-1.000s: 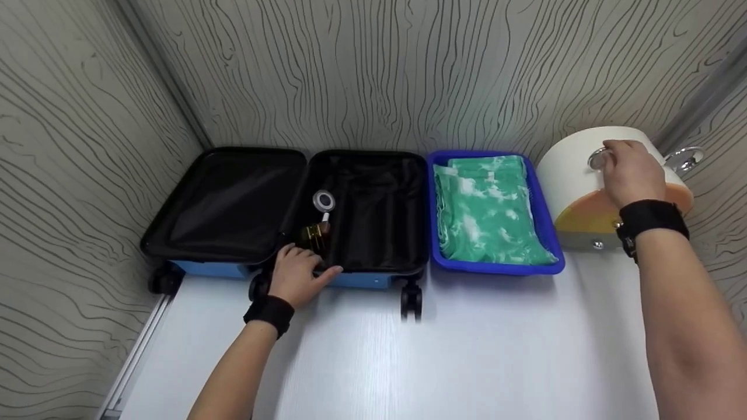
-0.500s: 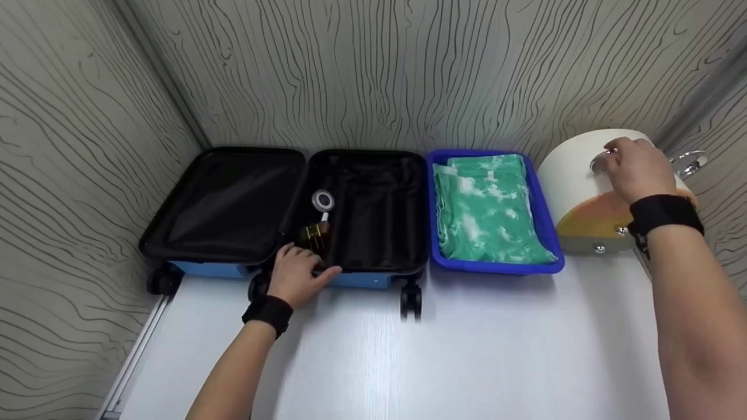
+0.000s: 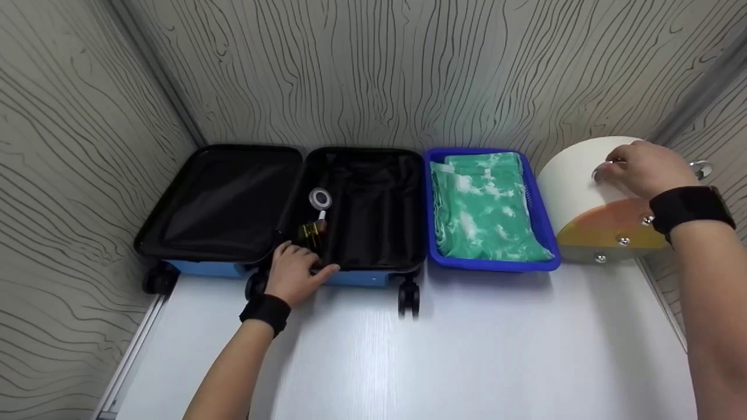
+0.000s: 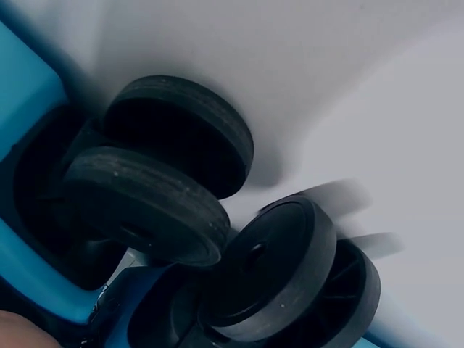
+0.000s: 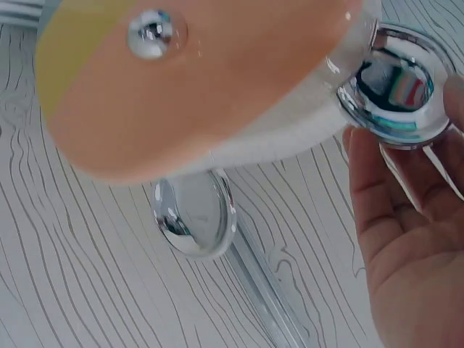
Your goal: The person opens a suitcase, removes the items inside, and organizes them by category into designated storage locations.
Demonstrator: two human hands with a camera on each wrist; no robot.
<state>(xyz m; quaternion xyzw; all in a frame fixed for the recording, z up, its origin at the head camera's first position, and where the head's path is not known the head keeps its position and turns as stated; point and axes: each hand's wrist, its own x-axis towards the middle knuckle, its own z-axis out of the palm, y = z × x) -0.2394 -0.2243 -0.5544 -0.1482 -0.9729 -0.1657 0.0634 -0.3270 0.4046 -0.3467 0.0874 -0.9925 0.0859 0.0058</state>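
My right hand (image 3: 656, 169) grips a chrome ring handle (image 5: 395, 119) on a rounded white box (image 3: 575, 181) at the right. The box has an orange, yellow and grey front with several chrome knobs (image 3: 624, 241). A second chrome handle (image 5: 194, 215) shows on its other side. My left hand (image 3: 295, 273) rests on the near rim of an open suitcase (image 3: 379, 210), fingers over the edge and thumb spread. Inside the suitcase near that hand lie a round white-and-grey item (image 3: 320, 199) and a small gold-striped item (image 3: 311, 232), too dark to name.
Between suitcase and white box stands a blue basket (image 3: 496, 265) with folded green-and-white cloth (image 3: 484, 210). The suitcase's other half (image 3: 227, 204) lies flat at the left. Black suitcase wheels (image 4: 268, 268) jut toward the front. Patterned walls (image 3: 362, 76) enclose the white table (image 3: 467, 350).
My right hand has moved right with the white box, which has shifted slightly toward me and turned, so more of its front knobs show. My left hand stays on the suitcase rim.
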